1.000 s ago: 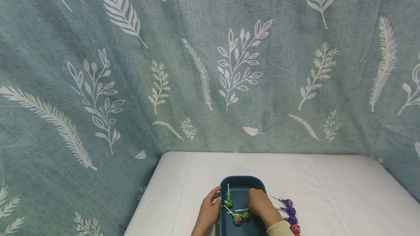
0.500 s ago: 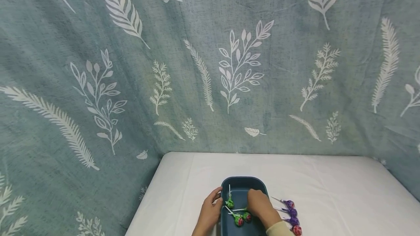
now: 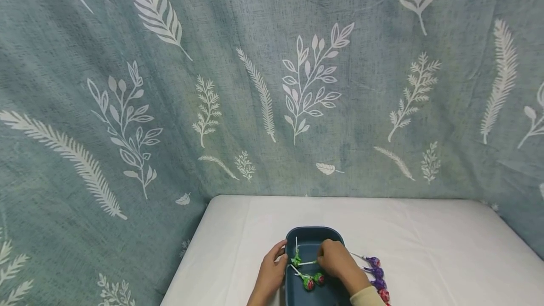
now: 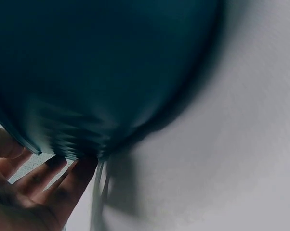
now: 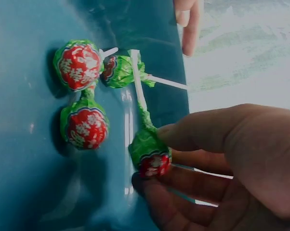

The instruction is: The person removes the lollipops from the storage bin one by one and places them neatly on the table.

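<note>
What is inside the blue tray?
Three green lollipops lie in the tray; the right hand pinches a fourth lollipop in or just above it. In the head view, hand and sleeve hide part of it; the near end is cropped.

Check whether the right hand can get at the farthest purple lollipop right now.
Probably not without letting go first: the right hand pinches a green lollipop. Otherwise the way looks free; the farthest purple lollipop lies just right of the tray, its head uncovered.
</note>
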### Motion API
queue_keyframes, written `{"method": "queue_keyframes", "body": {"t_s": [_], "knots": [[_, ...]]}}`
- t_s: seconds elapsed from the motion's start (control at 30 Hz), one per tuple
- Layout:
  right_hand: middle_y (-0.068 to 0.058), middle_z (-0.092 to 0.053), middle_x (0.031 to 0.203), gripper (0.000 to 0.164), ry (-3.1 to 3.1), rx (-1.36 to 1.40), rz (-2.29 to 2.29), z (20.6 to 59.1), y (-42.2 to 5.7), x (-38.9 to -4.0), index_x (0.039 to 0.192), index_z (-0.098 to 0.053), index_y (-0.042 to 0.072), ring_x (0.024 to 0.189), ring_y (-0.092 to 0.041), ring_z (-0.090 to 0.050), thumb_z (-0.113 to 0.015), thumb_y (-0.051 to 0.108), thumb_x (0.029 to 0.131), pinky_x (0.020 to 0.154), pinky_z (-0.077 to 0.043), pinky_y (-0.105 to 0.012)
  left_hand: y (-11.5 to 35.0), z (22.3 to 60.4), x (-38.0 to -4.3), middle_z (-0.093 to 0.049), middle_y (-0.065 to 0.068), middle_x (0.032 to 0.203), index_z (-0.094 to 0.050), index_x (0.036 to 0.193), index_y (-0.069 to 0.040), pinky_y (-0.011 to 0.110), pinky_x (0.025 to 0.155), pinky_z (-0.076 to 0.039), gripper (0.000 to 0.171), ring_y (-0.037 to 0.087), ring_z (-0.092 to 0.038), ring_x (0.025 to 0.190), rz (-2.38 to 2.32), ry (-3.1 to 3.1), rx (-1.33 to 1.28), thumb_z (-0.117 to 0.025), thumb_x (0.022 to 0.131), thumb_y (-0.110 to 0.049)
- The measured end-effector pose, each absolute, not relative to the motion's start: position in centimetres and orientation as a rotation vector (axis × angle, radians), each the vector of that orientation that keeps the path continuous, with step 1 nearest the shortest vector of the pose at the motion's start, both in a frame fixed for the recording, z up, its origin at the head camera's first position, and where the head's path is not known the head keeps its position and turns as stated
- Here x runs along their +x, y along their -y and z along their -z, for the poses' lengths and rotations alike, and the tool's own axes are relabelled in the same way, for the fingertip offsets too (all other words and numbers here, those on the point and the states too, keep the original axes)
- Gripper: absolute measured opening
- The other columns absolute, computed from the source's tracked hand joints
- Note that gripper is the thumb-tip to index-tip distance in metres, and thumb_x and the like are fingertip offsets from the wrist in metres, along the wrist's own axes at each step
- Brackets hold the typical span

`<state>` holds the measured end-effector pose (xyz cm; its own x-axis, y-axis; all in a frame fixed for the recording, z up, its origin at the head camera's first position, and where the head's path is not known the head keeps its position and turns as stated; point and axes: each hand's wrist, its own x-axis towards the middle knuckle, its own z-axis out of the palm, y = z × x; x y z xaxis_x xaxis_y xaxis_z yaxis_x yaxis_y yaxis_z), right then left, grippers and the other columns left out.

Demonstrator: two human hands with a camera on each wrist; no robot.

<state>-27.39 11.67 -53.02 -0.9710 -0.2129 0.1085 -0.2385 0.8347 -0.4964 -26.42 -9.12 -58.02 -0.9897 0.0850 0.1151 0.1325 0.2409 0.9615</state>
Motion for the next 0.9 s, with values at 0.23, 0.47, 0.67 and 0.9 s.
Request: {"method": "queue_keyframes", "body": {"t_s": [0.23,0.47,0.67,0.9], "knots": [[0.000,-0.069,0.080,0.005,2.928,0.349,-0.898,52.2,-12.2,-27.3,0.085,-0.075,0.008,0.068,-0.015,-0.059,-0.075,0.012,0.083,0.068,-0.053,-0.043,9.0,57.9,-26.4,-0.065,0.021,0.127,-0.057,0.140,-0.002,0.053,0.093,-0.052,0.040,0.035,-0.067,0.110,1.931,2.440,-0.189,-0.056,0.101,-0.006],[0.004,-0.067,0.079,0.005,2.864,0.303,-1.000,52.0,-12.8,-27.3,0.087,-0.075,0.010,0.069,-0.012,-0.058,-0.077,0.012,0.083,0.068,-0.052,-0.040,9.0,57.9,-26.3,-0.065,0.021,0.127,-0.057,0.141,-0.003,0.052,0.093,-0.053,0.040,0.034,-0.068,0.109,1.923,2.450,-0.176,-0.055,0.101,-0.006],[0.005,-0.068,0.082,0.011,2.798,0.286,-1.131,51.5,-13.4,-26.9,0.092,-0.076,0.007,0.074,-0.012,-0.062,-0.080,0.013,0.084,0.069,-0.054,-0.039,9.0,57.9,-26.3,-0.065,0.021,0.128,-0.057,0.141,-0.003,0.052,0.094,-0.052,0.040,0.034,-0.067,0.109,1.917,2.452,-0.164,-0.054,0.101,-0.006],[0.004,-0.070,0.091,0.016,2.744,0.262,-1.224,50.7,-14.6,-26.3,0.099,-0.076,0.008,0.083,-0.015,-0.066,-0.080,0.017,0.086,0.073,-0.056,-0.040,9.0,58.0,-26.2,-0.065,0.023,0.128,-0.057,0.141,-0.003,0.053,0.093,-0.052,0.040,0.036,-0.068,0.109,1.918,2.437,-0.187,-0.055,0.101,-0.006]]}}
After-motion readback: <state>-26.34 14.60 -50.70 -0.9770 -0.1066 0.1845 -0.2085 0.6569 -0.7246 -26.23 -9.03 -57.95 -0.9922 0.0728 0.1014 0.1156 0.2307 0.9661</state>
